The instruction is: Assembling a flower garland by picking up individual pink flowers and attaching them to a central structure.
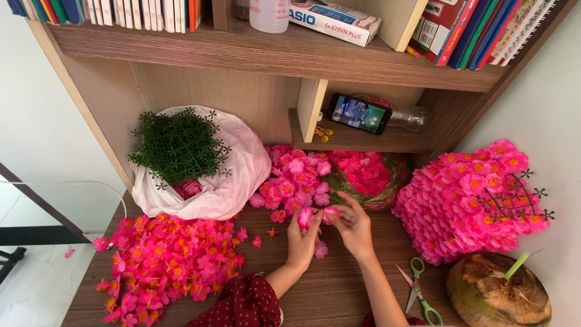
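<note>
At the centre of the frame, just below the middle, the two hands meet above the wooden desk (339, 284): the left hand (302, 239) pinches a pink fabric flower (305, 217) between thumb and fingertips, and the right hand (354, 229) is closed with its fingertips on a second pink flower (330, 214), the two blooms held touching each other. A single loose pink blossom (321, 249) lies on the desk just under the hands. At the lower left a spread of pink flowers with orange centres (166, 263) covers the desk, and above it, in the left half, a white plastic bag (236, 175) carries a mat of green plastic sprigs (177, 145). Behind the hands, toward the upper middle, lies a heap of plain pink petals (296, 175), with a clear bag of more pink petals (366, 175) just to its right. On the right side stands a dense mound of joined pink flowers (466, 200). At the lower right, green-handled scissors (419, 290) lie beside a husked coconut with a green straw (499, 293). On the small shelf in the upper middle, a phone (359, 113) leans with its screen lit, and books line the top shelf (272, 51)
</note>
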